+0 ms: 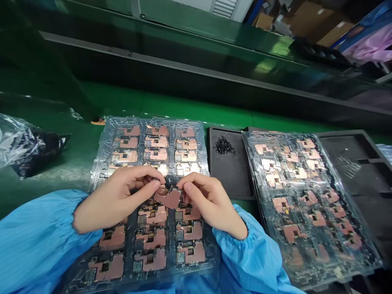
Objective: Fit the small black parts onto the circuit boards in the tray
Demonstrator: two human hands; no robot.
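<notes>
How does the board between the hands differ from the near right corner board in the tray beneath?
The held board is raised between the left hand and right hand; the corner board lies in the tray. The held board is turned askew; the corner board sits nearly square to its row. Both show copper-coloured faces.

Bright blue sleeves, bare hands

The left sleeve [39,241] and right sleeve [257,253] are bright sky blue, loose and puffed, creased with soft folds; faint fine lines run through the left one's cloth; the left cuff [92,237] and right cuff [229,241] are gathered into small ruffles at the wrists; the left hand [122,196] and right hand [211,200] are ungloved, with no rings in view on the fingers; more blue fabric [190,286] shows between the sleeves.
</notes>
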